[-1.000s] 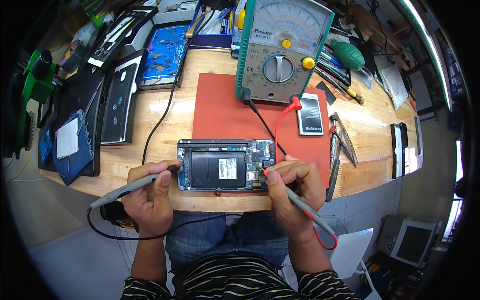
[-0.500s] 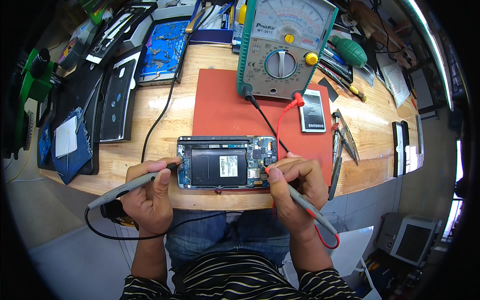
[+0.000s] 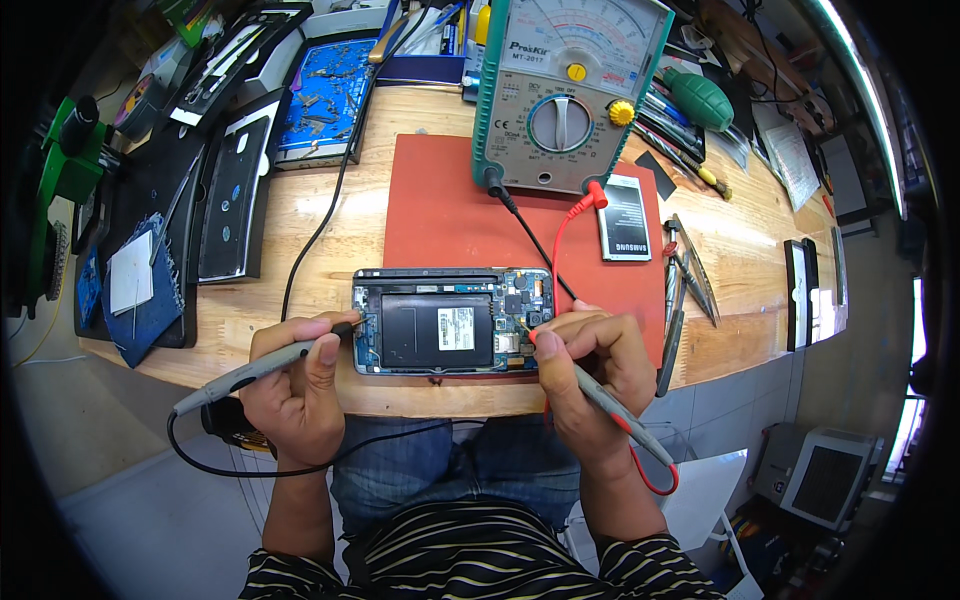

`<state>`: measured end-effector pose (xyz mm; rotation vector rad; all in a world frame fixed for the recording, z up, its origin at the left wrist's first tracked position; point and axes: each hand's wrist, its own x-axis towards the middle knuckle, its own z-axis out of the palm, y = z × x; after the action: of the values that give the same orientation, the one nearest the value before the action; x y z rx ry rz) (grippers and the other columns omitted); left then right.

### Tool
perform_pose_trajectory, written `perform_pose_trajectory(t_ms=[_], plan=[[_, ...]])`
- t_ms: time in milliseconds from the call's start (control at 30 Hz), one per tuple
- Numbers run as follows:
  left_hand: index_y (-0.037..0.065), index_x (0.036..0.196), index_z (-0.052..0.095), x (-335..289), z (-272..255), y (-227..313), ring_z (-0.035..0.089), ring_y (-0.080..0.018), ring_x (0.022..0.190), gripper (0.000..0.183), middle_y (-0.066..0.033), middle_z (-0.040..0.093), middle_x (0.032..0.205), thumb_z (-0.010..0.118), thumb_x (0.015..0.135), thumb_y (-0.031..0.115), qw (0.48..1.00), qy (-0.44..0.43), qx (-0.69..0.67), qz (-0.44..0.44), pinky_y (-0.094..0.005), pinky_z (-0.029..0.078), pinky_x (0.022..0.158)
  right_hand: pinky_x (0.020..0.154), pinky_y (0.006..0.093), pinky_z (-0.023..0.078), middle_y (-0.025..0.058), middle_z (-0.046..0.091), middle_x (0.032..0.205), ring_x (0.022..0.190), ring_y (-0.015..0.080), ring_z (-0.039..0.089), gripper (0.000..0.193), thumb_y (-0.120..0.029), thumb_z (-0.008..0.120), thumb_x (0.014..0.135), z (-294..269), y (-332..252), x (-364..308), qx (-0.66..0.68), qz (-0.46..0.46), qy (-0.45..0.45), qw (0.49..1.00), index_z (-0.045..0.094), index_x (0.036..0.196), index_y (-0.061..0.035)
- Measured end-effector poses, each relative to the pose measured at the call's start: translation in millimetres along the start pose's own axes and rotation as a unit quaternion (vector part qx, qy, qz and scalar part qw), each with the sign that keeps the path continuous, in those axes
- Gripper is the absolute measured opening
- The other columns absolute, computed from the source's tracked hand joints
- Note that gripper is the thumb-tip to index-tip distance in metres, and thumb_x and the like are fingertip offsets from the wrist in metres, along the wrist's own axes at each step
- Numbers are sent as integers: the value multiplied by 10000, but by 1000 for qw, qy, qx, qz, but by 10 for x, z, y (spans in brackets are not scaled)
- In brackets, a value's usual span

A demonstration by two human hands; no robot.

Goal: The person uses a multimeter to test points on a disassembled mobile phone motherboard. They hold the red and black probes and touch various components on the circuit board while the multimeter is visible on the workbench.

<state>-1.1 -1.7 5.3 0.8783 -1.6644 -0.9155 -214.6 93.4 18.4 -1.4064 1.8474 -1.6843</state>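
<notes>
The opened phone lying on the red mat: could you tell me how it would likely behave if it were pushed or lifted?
The opened phone looks flat and rigid, so it would probably slide rather than roll or tip. The red mat beneath may well resist sliding. Its exposed circuit parts seem fragile, and both probe tips touch it, so a nudge could break contact.

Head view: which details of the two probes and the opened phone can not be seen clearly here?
- Grey probe with black lead, head view: its tip at the left end of the opened phone with bare circuit board is too small to tell what it touches.
- Grey probe with red lead: the right hand covers its front part.
- Left hand: hides the table edge beneath.
- Green analogue meter: needle too small; top cut off.
</notes>
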Motion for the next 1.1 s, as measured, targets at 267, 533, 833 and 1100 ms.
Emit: perform_pose_trajectory(t_ms=[267, 533, 833, 1100], plan=[[-44, 1050, 543, 11, 2, 6, 685, -232, 922, 116, -214, 691, 964, 590, 949, -13, 1000, -2, 3, 5, -301, 517, 861, 870, 368, 497, 67, 682, 769, 713, 160, 668, 193, -5, 734, 814, 3, 1, 11, 1, -9, 0, 1000, 550, 786, -56], [-48, 1051, 538, 12, 5, 17, 691, -243, 928, 113, -216, 689, 954, 582, 951, -17, 1000, -1, 7, 14, -293, 516, 846, 870, 363, 496, 68, 680, 775, 717, 157, 669, 192, -6, 731, 819, 1, 11, 2, 2, -11, -3, 1000, 547, 791, -55], [-62, 1050, 569, -15, -17, -11, 693, -237, 927, 136, -168, 666, 964, 618, 933, -14, 999, 7, 31, 11, -284, 521, 840, 901, 376, 494, 78, 684, 773, 715, 154, 670, 178, 10, 698, 835, -4, -7, 3, 6, -16, 2, 1000, 531, 808, -44], [-59, 1050, 565, -10, -3, 21, 692, -235, 928, 133, -171, 670, 964, 614, 935, -12, 1000, 6, 22, 12, -286, 521, 844, 897, 376, 493, 80, 685, 770, 711, 156, 669, 177, 11, 694, 837, 1, -9, 1, 5, -11, 3, 1000, 530, 806, -44]])
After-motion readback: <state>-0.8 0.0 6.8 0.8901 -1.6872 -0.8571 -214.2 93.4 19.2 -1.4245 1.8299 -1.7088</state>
